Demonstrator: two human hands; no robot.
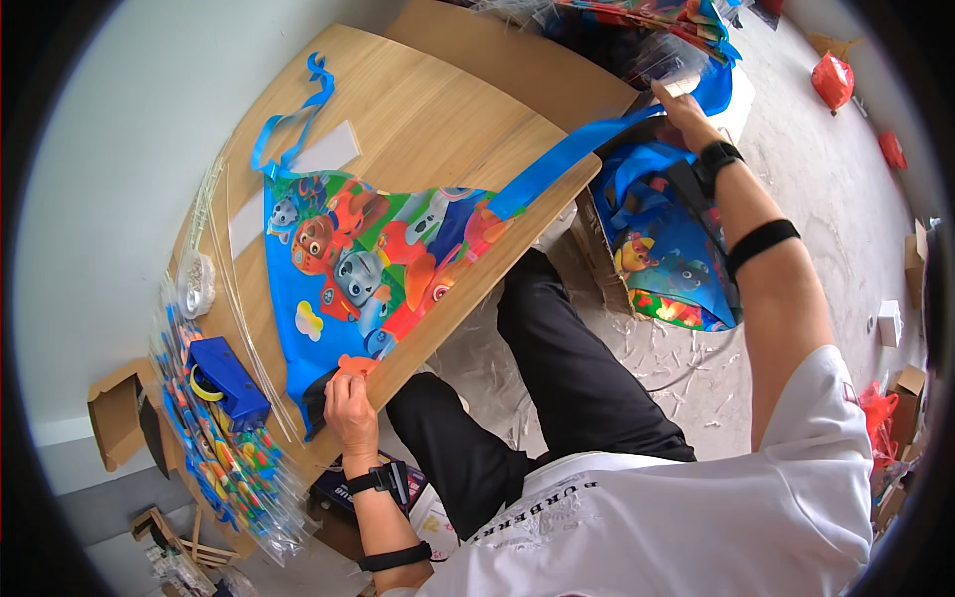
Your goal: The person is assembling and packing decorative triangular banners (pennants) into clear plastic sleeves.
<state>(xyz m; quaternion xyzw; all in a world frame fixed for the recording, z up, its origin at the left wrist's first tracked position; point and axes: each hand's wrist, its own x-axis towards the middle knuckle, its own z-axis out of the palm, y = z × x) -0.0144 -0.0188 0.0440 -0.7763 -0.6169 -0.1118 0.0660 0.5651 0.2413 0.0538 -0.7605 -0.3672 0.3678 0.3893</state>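
Observation:
A colourful kite sail (pixel 343 274) printed with cartoon dogs lies on the wooden table, its lower edge along the near table edge. My left hand (pixel 350 413) is closed on its near-left corner, beside a dark patch. From the sail's right corner a blue ribbon tail (pixel 572 149) stretches up and right. Out at its far end, my right hand (pixel 686 117) is closed on the ribbon; the fingertips are partly hidden. Another blue ribbon tail (pixel 267 139) curls loosely from the sail's far-left corner.
On the table (pixel 438 109) lie thin white rods (pixel 234 289), a blue tape dispenser (pixel 224 383) and several plastic-wrapped kites (pixel 234 478) at the left. An open box (pixel 597 249) holding folded kite sails (pixel 667 254) stands right of my knees. Plastic packages (pixel 647 30) are piled at the far right.

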